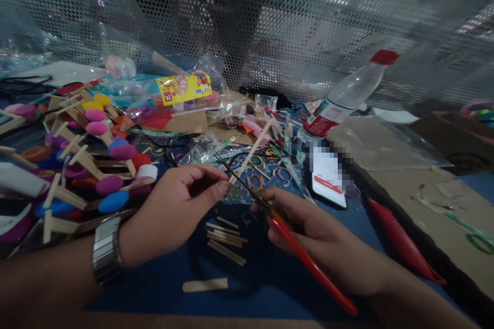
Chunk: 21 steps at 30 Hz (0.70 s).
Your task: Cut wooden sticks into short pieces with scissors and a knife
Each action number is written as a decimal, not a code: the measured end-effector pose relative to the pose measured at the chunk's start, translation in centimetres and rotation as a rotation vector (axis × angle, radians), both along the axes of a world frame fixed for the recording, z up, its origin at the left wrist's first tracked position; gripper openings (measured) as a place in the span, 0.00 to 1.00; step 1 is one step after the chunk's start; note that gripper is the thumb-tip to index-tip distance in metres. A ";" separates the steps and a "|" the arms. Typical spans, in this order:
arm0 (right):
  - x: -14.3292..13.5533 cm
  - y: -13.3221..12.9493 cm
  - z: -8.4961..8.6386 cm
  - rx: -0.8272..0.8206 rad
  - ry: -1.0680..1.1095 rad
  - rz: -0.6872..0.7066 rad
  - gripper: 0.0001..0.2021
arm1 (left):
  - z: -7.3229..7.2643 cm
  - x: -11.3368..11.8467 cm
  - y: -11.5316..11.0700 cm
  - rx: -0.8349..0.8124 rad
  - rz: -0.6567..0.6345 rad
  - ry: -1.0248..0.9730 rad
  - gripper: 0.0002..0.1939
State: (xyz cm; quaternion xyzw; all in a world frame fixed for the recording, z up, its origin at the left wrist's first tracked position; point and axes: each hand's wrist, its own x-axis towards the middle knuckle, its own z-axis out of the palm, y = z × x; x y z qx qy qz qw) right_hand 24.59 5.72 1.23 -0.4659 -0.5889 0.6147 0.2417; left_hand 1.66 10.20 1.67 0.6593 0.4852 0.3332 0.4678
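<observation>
Left hand: mine is closed to a pinch, thumb and fingertips gripping the near end of a narrow wooden strip.
Right hand: I have it curled around the red handles of the scissors.
Wooden strip: it slants up and away from my left fingertips, its lower part crossing the scissors' blades; I cannot tell whether they touch it.
Watch: metal band on my left wrist, left of the scissors.
Short strips: a loose bunch lying nearer me than the scissors' blades.
Flat stick: by itself, left of the scissors' handles, its left end rounded.
Rubber bands: coloured loops scattered just beyond the scissors' blades.
Phone: right of the scissors' blades, screen lit.
Bottle: red-capped, farther off behind the phone, beyond the scissors.
Stick pieces with coloured discs: heaped well left of the scissors.
Yellow-labelled packet: beyond the scissors, to their left.
Counter: blue, underneath the scissors and everything else.
Mesh panel: perforated, at the far side from the scissors.
</observation>
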 end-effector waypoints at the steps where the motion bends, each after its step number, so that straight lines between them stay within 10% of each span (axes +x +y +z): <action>1: 0.0 0.0 0.1 0.001 0.006 0.003 0.15 | 0.0 0.0 0.0 -0.010 -0.004 0.001 0.07; 21: 0.2 0.0 0.4 -0.010 -0.043 0.069 0.15 | 0.2 0.1 0.0 -0.094 -0.056 -0.017 0.08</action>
